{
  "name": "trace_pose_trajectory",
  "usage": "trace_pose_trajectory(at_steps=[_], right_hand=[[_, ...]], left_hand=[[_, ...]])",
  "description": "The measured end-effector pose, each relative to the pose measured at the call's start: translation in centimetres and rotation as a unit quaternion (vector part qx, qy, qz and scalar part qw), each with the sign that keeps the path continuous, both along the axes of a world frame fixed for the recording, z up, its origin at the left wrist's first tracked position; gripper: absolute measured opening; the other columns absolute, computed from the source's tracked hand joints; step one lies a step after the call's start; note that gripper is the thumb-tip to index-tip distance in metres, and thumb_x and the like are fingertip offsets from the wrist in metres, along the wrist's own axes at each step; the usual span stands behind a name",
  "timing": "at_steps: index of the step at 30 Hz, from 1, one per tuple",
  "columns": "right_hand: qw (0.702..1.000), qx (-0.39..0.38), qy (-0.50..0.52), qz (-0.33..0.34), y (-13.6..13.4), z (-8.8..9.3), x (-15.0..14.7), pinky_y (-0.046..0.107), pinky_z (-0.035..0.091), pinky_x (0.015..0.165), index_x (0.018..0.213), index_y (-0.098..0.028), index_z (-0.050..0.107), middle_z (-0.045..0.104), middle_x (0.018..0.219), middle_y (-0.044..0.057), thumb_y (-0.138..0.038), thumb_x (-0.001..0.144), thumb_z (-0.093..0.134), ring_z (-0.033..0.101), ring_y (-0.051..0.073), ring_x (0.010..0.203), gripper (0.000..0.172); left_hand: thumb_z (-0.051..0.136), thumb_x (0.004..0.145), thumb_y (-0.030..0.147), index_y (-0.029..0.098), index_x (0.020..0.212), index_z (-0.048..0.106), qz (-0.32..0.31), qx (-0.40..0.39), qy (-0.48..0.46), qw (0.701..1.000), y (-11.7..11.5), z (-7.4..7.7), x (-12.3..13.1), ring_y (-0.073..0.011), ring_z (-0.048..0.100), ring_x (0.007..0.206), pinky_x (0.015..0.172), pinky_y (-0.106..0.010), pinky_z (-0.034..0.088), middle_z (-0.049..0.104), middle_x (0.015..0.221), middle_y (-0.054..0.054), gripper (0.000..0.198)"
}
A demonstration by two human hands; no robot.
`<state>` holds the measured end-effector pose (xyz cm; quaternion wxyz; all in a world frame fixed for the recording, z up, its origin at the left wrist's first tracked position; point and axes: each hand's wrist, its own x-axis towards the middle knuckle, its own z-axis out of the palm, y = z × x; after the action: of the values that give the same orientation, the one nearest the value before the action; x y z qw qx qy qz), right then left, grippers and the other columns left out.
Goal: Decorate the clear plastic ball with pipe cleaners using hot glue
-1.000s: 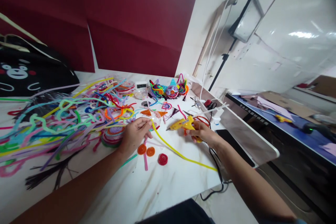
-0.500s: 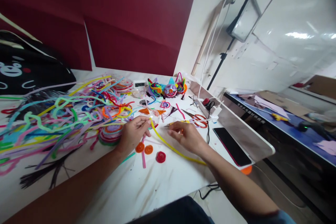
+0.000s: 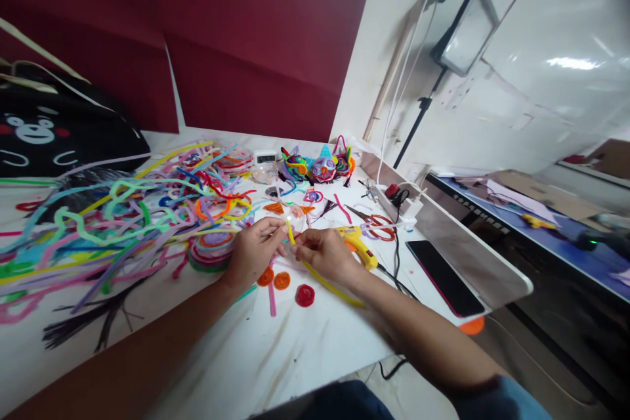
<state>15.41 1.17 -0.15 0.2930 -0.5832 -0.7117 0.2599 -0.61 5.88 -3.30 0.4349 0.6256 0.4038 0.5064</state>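
Observation:
My left hand (image 3: 253, 251) pinches the end of a long yellow pipe cleaner (image 3: 327, 283) against a clear round piece (image 3: 295, 218) on the white table (image 3: 305, 348). My right hand (image 3: 325, 254) is closed on the same yellow pipe cleaner just right of the left fingers. The pipe cleaner trails down and right under my right wrist. A yellow glue gun (image 3: 358, 241) lies on the table just beyond my right hand, not held.
A big tangle of coloured pipe cleaners (image 3: 123, 216) covers the left of the table. Orange and red coils (image 3: 285, 285) lie below my hands. Scissors (image 3: 377, 223), a phone (image 3: 445, 275), a power strip (image 3: 398, 200), finished masks (image 3: 317, 167) and a black bag (image 3: 54, 138) surround them.
My right hand put down the glue gun, moved left and took hold of the yellow pipe cleaner beside my left hand. The left hand stayed in place.

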Motion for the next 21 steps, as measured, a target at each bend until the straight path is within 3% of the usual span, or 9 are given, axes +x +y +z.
trace_pose_trajectory(at_steps=[9, 21], right_hand=[[0.997, 0.006, 0.07, 0.035, 1.2, -0.9, 0.5, 0.02, 0.04, 0.057, 0.076, -0.016, 0.067, 0.068, 0.066, 0.0, -0.022, 0.084, 0.059, 0.059, 0.011, 0.059, 0.013], [0.996, 0.033, 0.077, 0.033, 0.0, -1.0, 0.4, 0.02, 0.034, 0.053, 0.074, -0.016, 0.065, 0.061, 0.061, -0.001, -0.021, 0.083, 0.057, 0.05, 0.01, 0.054, 0.014]], left_hand=[[0.065, 0.077, 0.041, 0.018, 0.086, 0.063, -0.006, -0.008, -0.006, 1.0, 0.1, -0.3, 0.0, -0.0161, 0.063, 0.047, 0.046, -0.025, 0.047, 0.067, 0.059, 0.001, 0.025], [0.063, 0.077, 0.038, 0.017, 0.09, 0.064, -0.013, -0.007, -0.009, 1.0, 0.3, -0.5, 0.1, -0.018, 0.066, 0.053, 0.05, -0.026, 0.051, 0.069, 0.064, -0.001, 0.025]])
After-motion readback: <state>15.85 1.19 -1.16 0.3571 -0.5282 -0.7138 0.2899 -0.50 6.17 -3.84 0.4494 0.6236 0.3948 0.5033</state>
